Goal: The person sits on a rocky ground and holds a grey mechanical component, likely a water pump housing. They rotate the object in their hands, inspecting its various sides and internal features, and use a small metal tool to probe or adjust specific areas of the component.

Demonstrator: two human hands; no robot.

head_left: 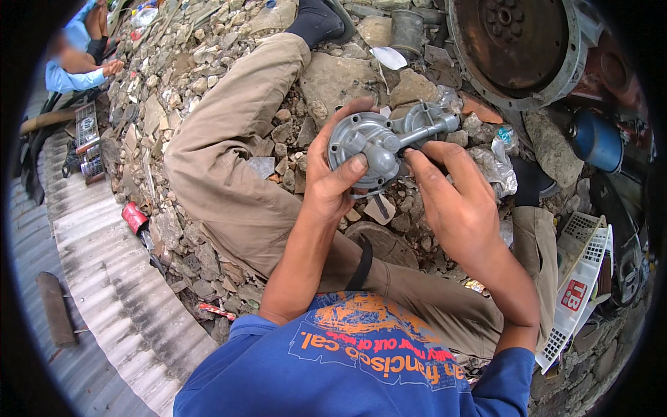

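The part is bare grey cast metal, its dome smooth with a soft satin sheen; the housing is metal too, dull grey on its ring, rust-brown and mottled on the disc inside; the blue can looks like painted metal, faintly glossy; the crate is hard, smooth white plastic; the wrap is thin, crumpled and shiny, whether foil or plastic cannot be told; the stones are rough, dusty and matt; the sheet is corrugated, stained and dull; the trousers are matt, creased cloth; the shirt is matt cloth, printed.
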